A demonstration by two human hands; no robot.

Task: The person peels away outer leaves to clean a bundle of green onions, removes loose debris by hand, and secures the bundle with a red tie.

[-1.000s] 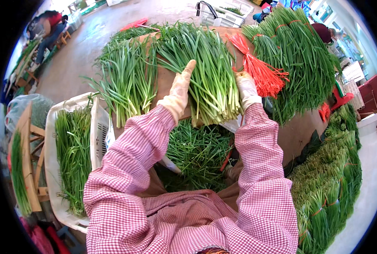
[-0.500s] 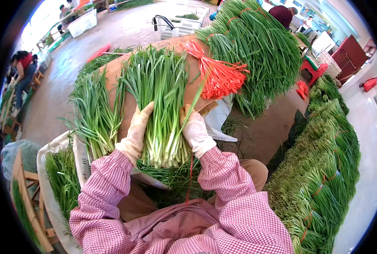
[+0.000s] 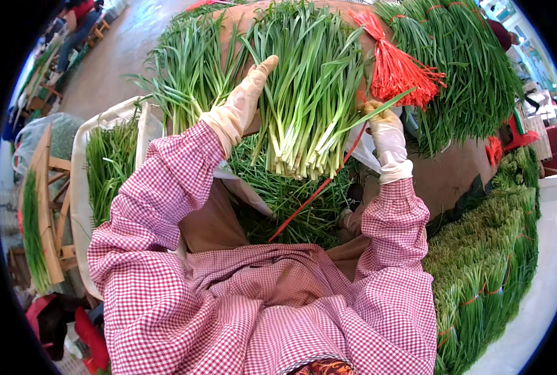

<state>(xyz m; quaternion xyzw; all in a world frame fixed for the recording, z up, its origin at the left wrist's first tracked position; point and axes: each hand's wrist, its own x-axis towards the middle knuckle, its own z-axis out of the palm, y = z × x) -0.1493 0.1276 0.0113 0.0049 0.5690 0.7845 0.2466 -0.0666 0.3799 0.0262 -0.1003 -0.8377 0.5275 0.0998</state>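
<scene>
A loose bunch of garlic chives (image 3: 309, 106) lies on the brown work surface in front of me, pale cut ends toward me. My left hand (image 3: 246, 97), in a pale glove, rests along its left edge with the visible fingers stretched out; the others are hidden. My right hand (image 3: 384, 128), also gloved, is closed at the right side of the bunch. It pinches a thin red tie strip (image 3: 303, 207), which slants down toward my lap. A single leaf (image 3: 391, 105) sticks out by those fingers. More chives (image 3: 191, 75) lie left of my left hand.
A hank of red ties (image 3: 406, 72) lies beyond my right hand, beside a tall stack of tied chives (image 3: 472, 75). Bundled chives (image 3: 491, 269) line the right side. At left stand a white crate (image 3: 147, 128) and a wooden stool (image 3: 56, 212). Loose leaves (image 3: 291, 209) lie below.
My view has tilted down. My right hand has moved away from the stems and now draws the red tie out sideways. My left hand stays at the bunch's left edge.
</scene>
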